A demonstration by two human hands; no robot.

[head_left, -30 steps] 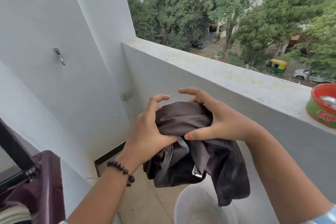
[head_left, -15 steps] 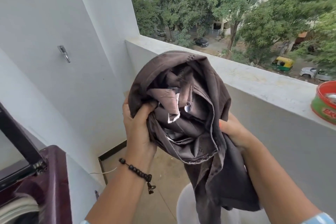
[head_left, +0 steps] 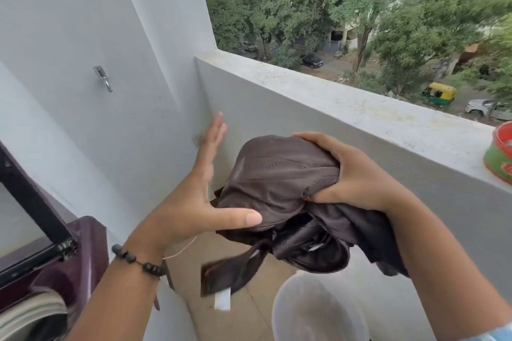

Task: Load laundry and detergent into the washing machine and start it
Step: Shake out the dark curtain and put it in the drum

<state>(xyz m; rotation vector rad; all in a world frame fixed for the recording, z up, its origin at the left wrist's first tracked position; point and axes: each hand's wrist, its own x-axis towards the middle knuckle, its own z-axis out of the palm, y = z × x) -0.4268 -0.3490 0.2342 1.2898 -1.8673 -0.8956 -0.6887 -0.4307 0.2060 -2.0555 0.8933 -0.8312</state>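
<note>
A dark brown garment [head_left: 277, 183] is bunched up in mid-air over the balcony floor, with a strip and a white label hanging below it. My right hand [head_left: 357, 174] grips the bundle from the right side. My left hand [head_left: 194, 196] is flat and spread, fingers pointing up, its thumb resting under the cloth's left edge. The maroon top-loading washing machine [head_left: 86, 252] sits at the lower left with its lid [head_left: 30, 196] raised; a bit of its drum rim shows at the bottom corner.
A white bucket [head_left: 318, 310] stands on the tiled floor below the garment. A red and green tub [head_left: 498, 158] rests on the parapet ledge [head_left: 360, 108] at right. A metal hook [head_left: 103, 79] is on the left wall. Trees and a street lie far below.
The garment has come down from face height and been balled tighter. My left hand has let go and spread flat beside it, while my right hand now grips it from on top.
</note>
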